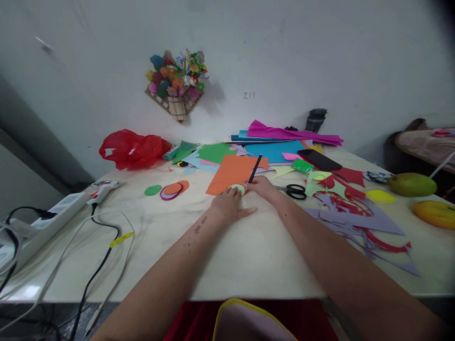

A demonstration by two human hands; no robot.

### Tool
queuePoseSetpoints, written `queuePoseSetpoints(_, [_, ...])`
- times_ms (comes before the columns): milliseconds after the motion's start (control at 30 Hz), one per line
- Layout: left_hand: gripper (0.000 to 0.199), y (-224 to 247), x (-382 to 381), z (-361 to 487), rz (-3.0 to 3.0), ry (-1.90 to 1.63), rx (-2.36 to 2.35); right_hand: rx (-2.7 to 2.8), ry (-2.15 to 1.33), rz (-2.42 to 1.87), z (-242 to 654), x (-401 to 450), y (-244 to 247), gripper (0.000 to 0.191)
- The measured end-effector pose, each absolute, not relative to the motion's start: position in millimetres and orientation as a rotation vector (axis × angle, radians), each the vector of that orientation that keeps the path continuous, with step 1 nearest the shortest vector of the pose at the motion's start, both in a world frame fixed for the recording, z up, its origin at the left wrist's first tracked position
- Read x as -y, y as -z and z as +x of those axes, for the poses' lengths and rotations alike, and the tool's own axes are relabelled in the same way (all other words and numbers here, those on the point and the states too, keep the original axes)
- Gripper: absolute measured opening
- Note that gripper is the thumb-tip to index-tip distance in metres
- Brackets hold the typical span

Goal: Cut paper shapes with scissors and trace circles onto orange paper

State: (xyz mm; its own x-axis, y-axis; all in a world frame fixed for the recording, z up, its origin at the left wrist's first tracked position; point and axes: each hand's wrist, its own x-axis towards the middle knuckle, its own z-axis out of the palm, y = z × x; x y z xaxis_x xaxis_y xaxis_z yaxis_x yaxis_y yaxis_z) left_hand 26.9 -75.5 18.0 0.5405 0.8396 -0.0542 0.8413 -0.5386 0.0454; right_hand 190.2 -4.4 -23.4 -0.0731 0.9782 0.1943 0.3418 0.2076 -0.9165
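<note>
An orange paper sheet (236, 169) lies on the table with a pale green disc (237, 188) on its near edge. My left hand (227, 204) rests flat over the disc and the sheet's edge, fingers forward and thumb spread to the right. A dark pencil (255, 168) stands tilted in my right hand (262, 188), whose fingers are closed round its lower end beside the disc. To the left of the sheet lie a green disc (152, 190) and some overlapping orange and red-rimmed discs (173, 189). Black-handled scissors (295, 191) lie just right of my right hand.
Paper scraps (355, 219), a phone (319, 159) and two fruits, one green (411, 184), lie on the right. Coloured sheets (280, 151) and a red plastic bag (133, 149) are at the back. A glue gun (103, 192), cables and a power strip (53, 220) occupy the left.
</note>
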Motion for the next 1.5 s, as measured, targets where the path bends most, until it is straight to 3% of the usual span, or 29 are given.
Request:
queuePoseSetpoints(500, [0.077, -16.0, 74.7, 26.4, 2.709, 0.022, -1.468, 1.565, -0.826, -1.368, 189.1, 6.3, 17.5, 0.01])
queuePoseSetpoints(900, [0.078, -16.4, 75.3, 26.4, 2.699, 0.013, -1.473, 1.549, -0.639, -1.417, 190.0, -1.4, 25.1, 0.024])
queuePoseSetpoints(1500, [0.08, -15.7, 74.7, 26.8, 2.698, 0.04, -1.481, 1.72, -0.509, -1.49, 188.4, -11.7, 31.1, 0.025])
